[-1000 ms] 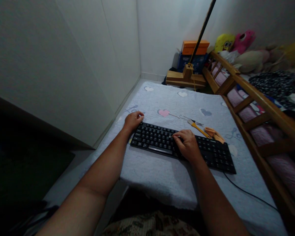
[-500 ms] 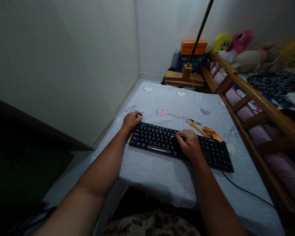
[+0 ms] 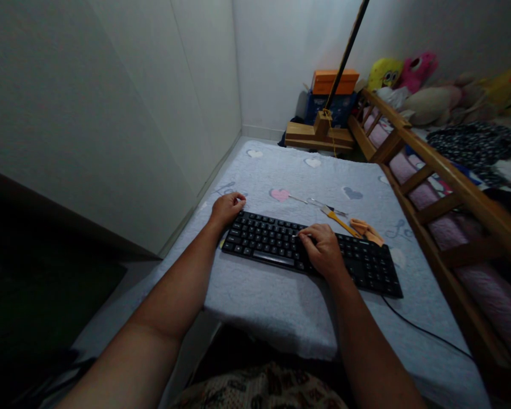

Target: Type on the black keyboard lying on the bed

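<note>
Here's the black keyboard (image 3: 310, 253), lying flat on a pale blue quilted cover with heart patches (image 3: 281, 307), its cable (image 3: 426, 334) trailing off the right end toward the near edge. The left hand (image 3: 226, 208) is curled over the keyboard's far-left corner, fingers bent around the edge, steadying it. The right hand (image 3: 323, 250) sits on the middle of the key field, fingers pinched together on a thin, pale tool (image 3: 300, 235) whose tip pokes out to the left over the keys; what kind of tool it is cannot be made out in this dim light. Just behind the keyboard lie a yellow-handled tool (image 3: 340, 221), a slim metal tool (image 3: 323, 204) and an orange cloth (image 3: 366, 230), the cloth touching the keyboard's back edge. As for progress: every key cap that shows looks seated in its row, no gap or loose cap can be seen on the cover, so I judge the work on the keys to be at an early or middle stage, with the right-hand block of keys not under either hand. Further off, a wooden bed rail (image 3: 430, 165) runs along the right, plush toys (image 3: 409, 74) piled beyond it, and an orange box (image 3: 335, 81) sits by the far wall.
</note>
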The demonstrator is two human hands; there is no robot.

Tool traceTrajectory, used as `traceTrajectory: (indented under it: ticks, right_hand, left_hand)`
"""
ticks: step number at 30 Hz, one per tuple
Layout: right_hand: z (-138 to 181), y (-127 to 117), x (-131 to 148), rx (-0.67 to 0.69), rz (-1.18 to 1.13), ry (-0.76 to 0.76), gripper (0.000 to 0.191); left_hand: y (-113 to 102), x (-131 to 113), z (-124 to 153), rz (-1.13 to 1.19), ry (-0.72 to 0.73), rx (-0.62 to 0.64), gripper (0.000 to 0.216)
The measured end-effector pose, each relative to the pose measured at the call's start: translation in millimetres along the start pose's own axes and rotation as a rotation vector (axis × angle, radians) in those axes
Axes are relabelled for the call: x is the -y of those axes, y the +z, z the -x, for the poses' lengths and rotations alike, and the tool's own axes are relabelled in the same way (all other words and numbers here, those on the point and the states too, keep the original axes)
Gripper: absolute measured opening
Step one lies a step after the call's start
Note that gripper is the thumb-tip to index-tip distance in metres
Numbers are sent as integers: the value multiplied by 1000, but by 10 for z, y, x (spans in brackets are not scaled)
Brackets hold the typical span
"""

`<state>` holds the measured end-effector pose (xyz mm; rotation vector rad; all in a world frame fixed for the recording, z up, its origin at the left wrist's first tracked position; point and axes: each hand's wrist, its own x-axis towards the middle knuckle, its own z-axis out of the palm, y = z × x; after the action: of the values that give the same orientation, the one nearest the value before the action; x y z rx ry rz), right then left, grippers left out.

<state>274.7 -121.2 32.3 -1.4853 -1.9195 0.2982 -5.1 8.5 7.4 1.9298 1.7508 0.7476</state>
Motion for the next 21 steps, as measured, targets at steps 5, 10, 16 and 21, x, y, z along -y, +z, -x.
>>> traceTrajectory:
  ticks: [5, 10, 16, 21]
  right_hand:
    - [-11, 7, 14, -1, -1, -11, 15]
    - [-21, 17, 41, 14, 22, -25, 14]
    - [-12, -15, 7, -7, 55, -8, 14]
    - [0, -38, -46, -12, 60, 1, 16]
  left_hand:
    - [-4, -5, 3, 14, 13, -1, 30]
    - [-4, -16, 1, 9, 12, -1, 30]
    - [-12, -30, 5, 6, 13, 4, 29]
    - [-14, -35, 8, -4, -1, 3, 30]
